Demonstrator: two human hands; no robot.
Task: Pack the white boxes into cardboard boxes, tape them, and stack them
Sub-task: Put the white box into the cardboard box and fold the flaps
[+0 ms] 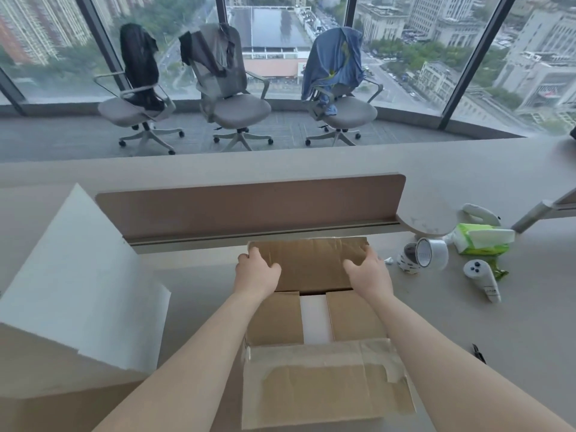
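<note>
A cardboard box (pixel 314 319) stands on the desk in front of me. Its two side flaps are folded in, and a strip of a white box (pixel 315 318) shows in the gap between them. The near flap, with old tape on it, hangs toward me. My left hand (pixel 257 271) grips the left edge of the far flap (pixel 311 265), thumb on its inner face. My right hand (pixel 367 271) holds the same flap at its right edge. Rolls of tape (pixel 424 254) lie to the right of the box.
A large white box (pixel 78 275) rests on a cardboard box at the left. A brown divider panel (pixel 249 207) runs behind the box. At the right lie a green tissue pack (pixel 481 243) and white controllers (pixel 481 283). Three office chairs stand by the windows.
</note>
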